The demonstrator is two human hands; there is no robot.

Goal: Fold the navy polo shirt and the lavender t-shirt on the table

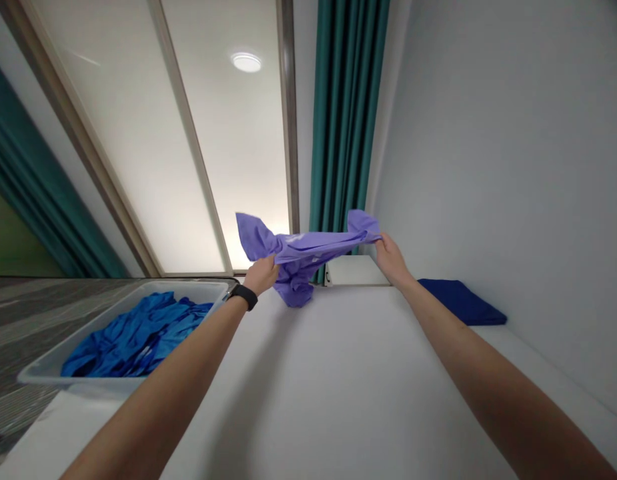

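While both hands are up at mid-frame, we see a thin purple fabric garment with small white markings [318,248] pulled between them, above the far part of the smooth white table [348,373]. We have the left hand [262,275], black band [246,295] at its wrist, closed on the garment's left portion; the right hand [391,259] pinches its right end. Hands well apart, cloth taut along the top, loose parts flaring up at both ends and one bunch drooping.

Progress, as we judge it: one dark blue folded fabric piece [461,301] lies flat at right of frame, near the wall, so that one looks done. We count the purple garment as mid-handling: gripped and partly spread, not yet laid down or flat. At lower left, the translucent plastic bin [83,381] holds a crumpled bright blue fabric heap [138,333], which we read as left undone; we can't tell how many pieces.
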